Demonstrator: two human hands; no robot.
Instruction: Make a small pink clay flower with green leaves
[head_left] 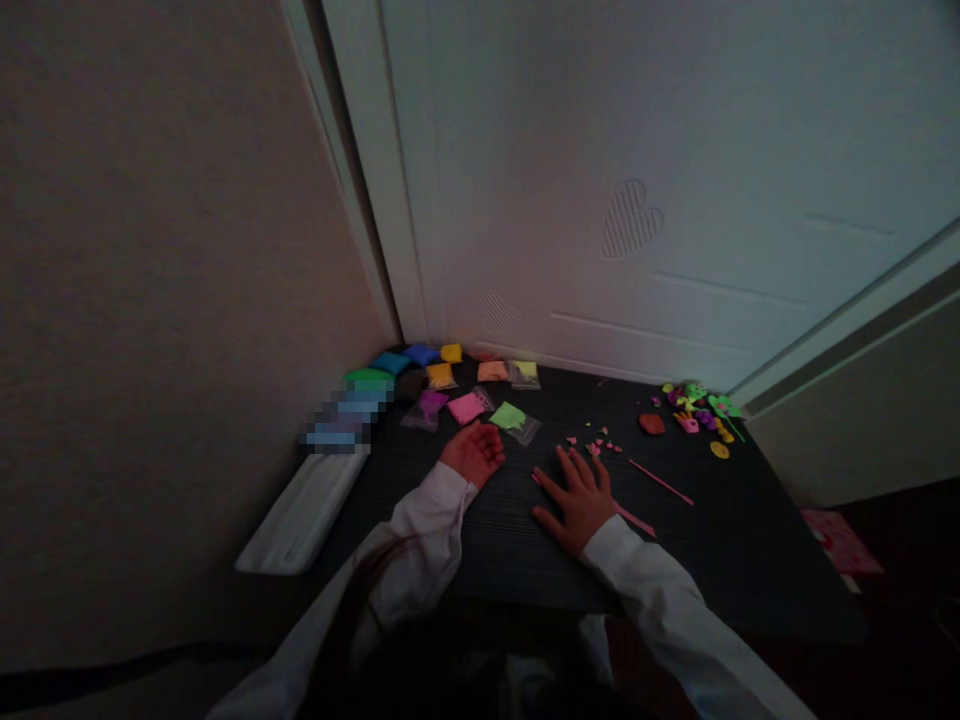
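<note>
My right hand (579, 500) lies palm down on the dark table (517, 560), fingers spread. A pink strip (636, 520) passes beneath it and shows on the wrist side; a pink tip also shows beside the index finger. My left hand (474, 455) rests on its side, fingers loosely curled, with nothing seen in it. Just beyond it are a bag of light green clay (510, 416) and a bag of pink clay (466, 406). Small pink and green clay pieces (596, 446) lie past my right fingertips. A thin pink stick (660, 481) is to their right.
Several coloured clay bags, among them an orange one (440, 376) and a purple one (431, 403), sit at the back left. Small colourful clay figures (694, 405) and a red-brown lump (652, 425) are at the right. A white case (300, 515) lines the left edge. A white door (525, 200) stands behind.
</note>
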